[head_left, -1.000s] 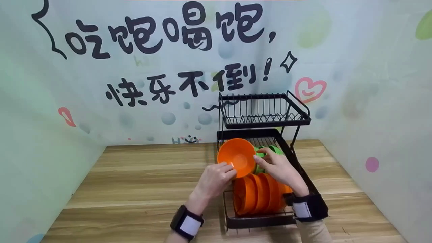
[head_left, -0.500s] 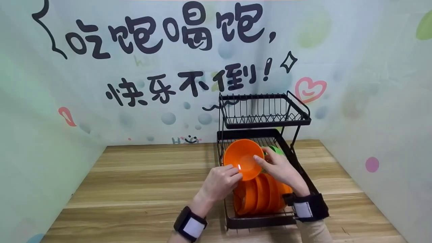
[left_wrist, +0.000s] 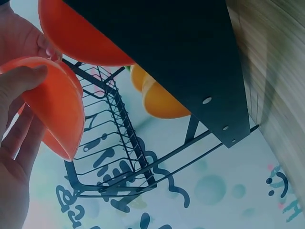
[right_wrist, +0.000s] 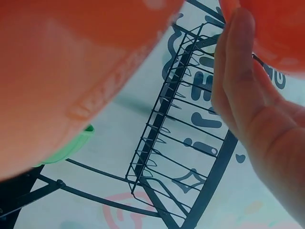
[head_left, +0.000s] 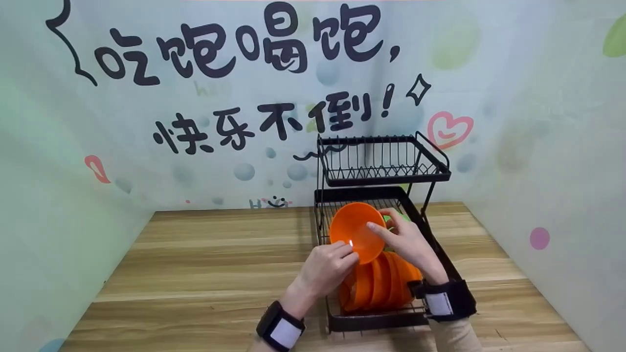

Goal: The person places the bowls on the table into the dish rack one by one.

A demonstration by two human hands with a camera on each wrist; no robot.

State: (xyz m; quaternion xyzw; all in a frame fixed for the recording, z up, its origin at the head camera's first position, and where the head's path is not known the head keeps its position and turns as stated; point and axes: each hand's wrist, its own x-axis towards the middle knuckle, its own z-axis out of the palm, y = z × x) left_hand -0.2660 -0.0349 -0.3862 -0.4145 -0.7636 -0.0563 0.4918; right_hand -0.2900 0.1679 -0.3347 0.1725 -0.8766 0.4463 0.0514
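Note:
An orange bowl [head_left: 353,230] is held tilted over the lower tier of a black dish rack [head_left: 376,321], its hollow facing the head camera. My left hand [head_left: 328,268] pinches its lower rim; the left wrist view shows the thumb [left_wrist: 34,77] inside and the fingers behind. At the opposite side of the rim my right hand [head_left: 408,242] grips the bowl, thumb over the inside and fingers behind the edge. Just below, several orange bowls [head_left: 379,283] stand on edge in a row in the rack. Behind my right fingers are green bowls [head_left: 398,220], mostly hidden.
The rack's upper tier [head_left: 386,156] rises at the back, with nothing on its wires. Yellow bowls [left_wrist: 162,100] show past the rack's frame in the left wrist view. Wooden tabletop [head_left: 205,274] extends to the left, and a printed backdrop [head_left: 220,98] stands behind.
The held orange bowl and my left hand have moved slightly right and toward me. My right thumb has come over the bowl's inside from its edge. The green bowls are more covered now.

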